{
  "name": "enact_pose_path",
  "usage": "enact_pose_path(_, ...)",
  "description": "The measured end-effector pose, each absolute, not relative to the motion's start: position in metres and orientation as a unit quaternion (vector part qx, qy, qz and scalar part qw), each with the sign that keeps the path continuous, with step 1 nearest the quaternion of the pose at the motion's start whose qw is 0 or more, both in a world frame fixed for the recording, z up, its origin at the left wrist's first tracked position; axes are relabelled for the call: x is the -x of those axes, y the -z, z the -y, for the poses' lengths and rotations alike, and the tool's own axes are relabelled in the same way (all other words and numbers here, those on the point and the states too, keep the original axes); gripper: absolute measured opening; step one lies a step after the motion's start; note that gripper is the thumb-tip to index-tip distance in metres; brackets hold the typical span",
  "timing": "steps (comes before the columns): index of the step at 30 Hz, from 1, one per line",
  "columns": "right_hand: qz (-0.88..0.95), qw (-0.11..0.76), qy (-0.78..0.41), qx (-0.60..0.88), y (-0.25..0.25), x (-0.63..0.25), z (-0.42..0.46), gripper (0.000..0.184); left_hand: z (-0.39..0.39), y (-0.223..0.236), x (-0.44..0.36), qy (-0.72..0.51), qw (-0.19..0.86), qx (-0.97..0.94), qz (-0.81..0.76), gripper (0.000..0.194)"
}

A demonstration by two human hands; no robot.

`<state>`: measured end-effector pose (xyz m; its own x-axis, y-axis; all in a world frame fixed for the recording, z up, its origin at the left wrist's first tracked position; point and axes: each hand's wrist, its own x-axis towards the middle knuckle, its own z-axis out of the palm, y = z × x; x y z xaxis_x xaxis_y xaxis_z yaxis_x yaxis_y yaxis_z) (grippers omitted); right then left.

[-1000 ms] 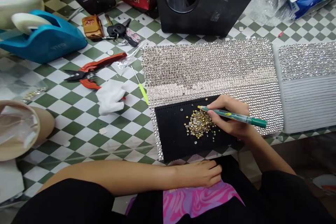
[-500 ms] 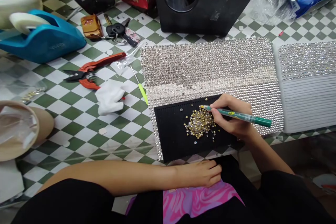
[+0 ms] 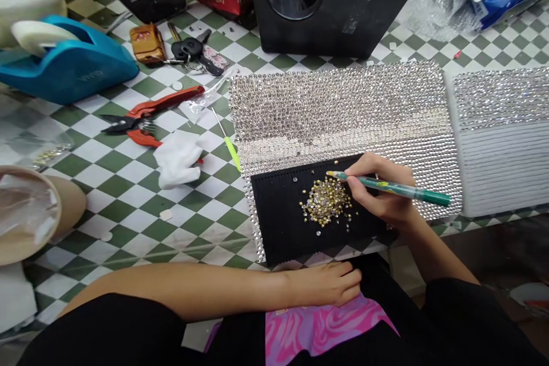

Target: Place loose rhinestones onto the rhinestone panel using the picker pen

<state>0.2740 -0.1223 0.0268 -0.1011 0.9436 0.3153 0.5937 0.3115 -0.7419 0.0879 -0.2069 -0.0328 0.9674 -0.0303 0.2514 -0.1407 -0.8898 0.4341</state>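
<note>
My right hand is closed on a slim pen with a green end and a yellowish tip. That tip touches or hovers just over the upper edge of a pile of small gold and clear rhinestones. The pile lies on a black ridged tray, which rests on a sheet covered in rows of rhinestones. Below the tray, my left hand rests on my lap by a pink and purple swirled cloth. Its fingers are curled together, fingertips hidden, and no object shows in it.
Red-handled pruning shears, a crumpled white tissue and a lime-handled pick lie left of the sheet. Behind stand a blue tape dispenser, keys and a black dispenser. A second, partly studded panel lies right.
The pen's green end has swung slightly right and down while its tip stays by the pile. My left hand has not visibly moved. The whole view has shifted slightly.
</note>
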Motion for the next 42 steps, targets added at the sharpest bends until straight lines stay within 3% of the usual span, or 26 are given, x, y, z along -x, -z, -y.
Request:
enact_pose_path(7,0.572,0.507,-0.084,0.639,-0.032,-0.342,0.12,0.006,0.207,0.034,-0.087,-0.113,0.23,-0.965,0.061,0.017)
enact_pose_path(21,0.489,0.55,0.012,0.677,-0.005,-0.403,0.093,0.013,0.207,0.036,-0.087,-0.108,0.226,-0.966,0.068,0.02)
enact_pose_path(42,0.501,0.502,0.001,0.705,-0.001,-0.412,0.094,0.015,0.217,0.049,-0.085,-0.088,0.248,-0.962,0.073,0.024)
